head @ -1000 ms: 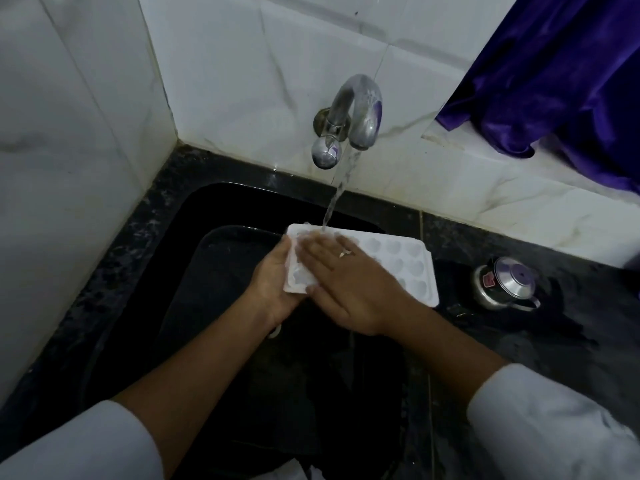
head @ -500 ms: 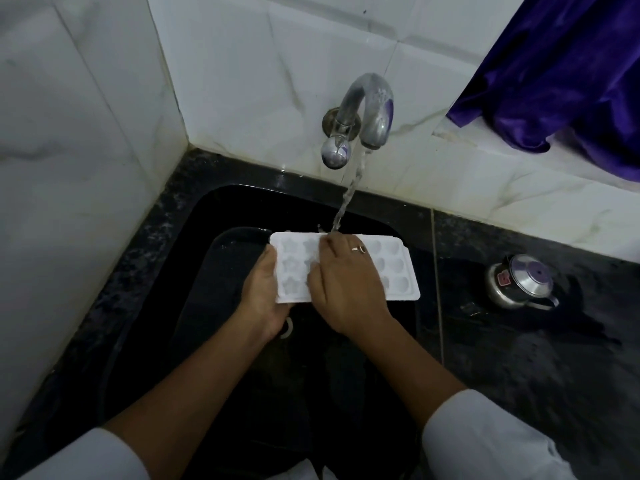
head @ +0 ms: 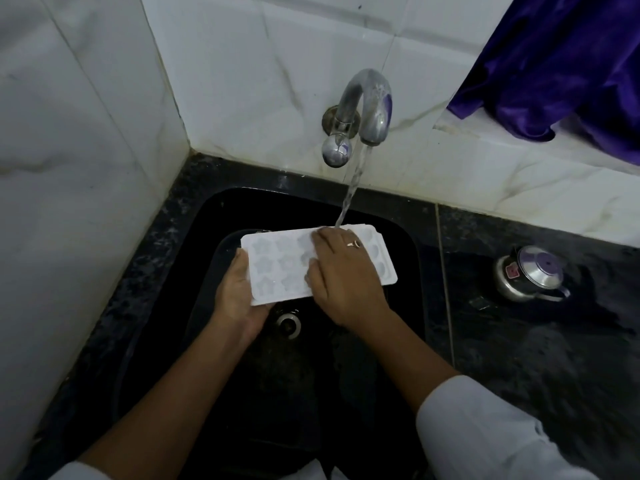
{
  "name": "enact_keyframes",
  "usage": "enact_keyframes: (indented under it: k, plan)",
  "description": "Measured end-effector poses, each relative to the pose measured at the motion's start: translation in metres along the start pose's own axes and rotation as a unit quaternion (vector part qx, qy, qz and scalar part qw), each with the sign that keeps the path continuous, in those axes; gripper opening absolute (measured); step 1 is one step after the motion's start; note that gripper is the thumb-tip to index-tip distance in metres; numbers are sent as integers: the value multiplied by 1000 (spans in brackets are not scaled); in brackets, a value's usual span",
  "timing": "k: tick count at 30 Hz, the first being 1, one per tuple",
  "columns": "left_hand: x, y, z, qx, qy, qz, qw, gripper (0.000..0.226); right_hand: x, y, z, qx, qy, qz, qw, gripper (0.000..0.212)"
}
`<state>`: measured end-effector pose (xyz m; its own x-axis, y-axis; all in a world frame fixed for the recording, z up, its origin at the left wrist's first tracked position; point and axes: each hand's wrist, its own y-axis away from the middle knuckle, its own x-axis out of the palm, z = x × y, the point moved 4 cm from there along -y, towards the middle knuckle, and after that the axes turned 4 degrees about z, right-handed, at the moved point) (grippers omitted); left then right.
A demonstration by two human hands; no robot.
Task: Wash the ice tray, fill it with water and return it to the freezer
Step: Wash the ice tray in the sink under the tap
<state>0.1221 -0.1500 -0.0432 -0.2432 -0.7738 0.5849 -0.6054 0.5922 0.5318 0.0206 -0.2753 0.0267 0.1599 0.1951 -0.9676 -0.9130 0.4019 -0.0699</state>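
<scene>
The hands work apart on the tray [head: 273, 268]. The left hand [head: 239, 292] grips its end left of the tap [head: 369, 102], thumb along the short edge and fingers curled beneath. The right hand [head: 344, 278] lies flat on top with straight fingers pressed over the cells, a ring [head: 354, 243] on one finger.

A second ago that hand lay slantwise with its fingertips reaching the end left of the tap. Now it sits nearer the tray's middle, and two columns of flower-shaped cells show bare beside it. The tray, earlier skewed, now lies almost square across the sink [head: 410, 258] below the tap and has shifted left. So the water [head: 351, 188], which struck the far edge near the left end, now lands on that edge right of the middle, at the right fingertips.

The drain [head: 288, 323], half hidden before, shows below the tap, just nearer than the tray's edge. On the dark table [head: 519, 358] right of the tap stands a metal pot [head: 528, 275], and a purple cloth [head: 561, 57] hangs above and right of the tap.
</scene>
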Motion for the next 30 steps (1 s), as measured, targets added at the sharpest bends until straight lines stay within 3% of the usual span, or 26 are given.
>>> enact_keyframes:
  k: [4, 8, 12, 14, 16, 22, 30]
  plan:
    - [-15, -6, -8, 8, 43, -18, 999, 63, -2, 0, -22, -15, 59, 34, 998, 61]
    - [-17, -10, -15, 8, 60, 1, 998, 64, -9, 1, -29, -22, 84, 44, 995, 84]
    - [-27, -13, -28, 22, 42, 7, 999, 60, -17, 3, -53, -35, 105, 117, 987, 99]
    - [-31, -15, -28, 15, 39, 7, 999, 60, -15, 7, -54, -50, 108, 128, 985, 93]
    - [-33, -15, -28, 19, 52, -2, 998, 61, -15, 11, -52, -55, 116, 89, 988, 81]
    - [-35, -17, -31, 23, 63, -2, 998, 63, -16, 24, -46, -120, 126, -52, 983, 23]
    - [-9, -22, -24, 25, 61, 15, 998, 58, -16, 15, -9, -56, 11, -20, 998, 9]
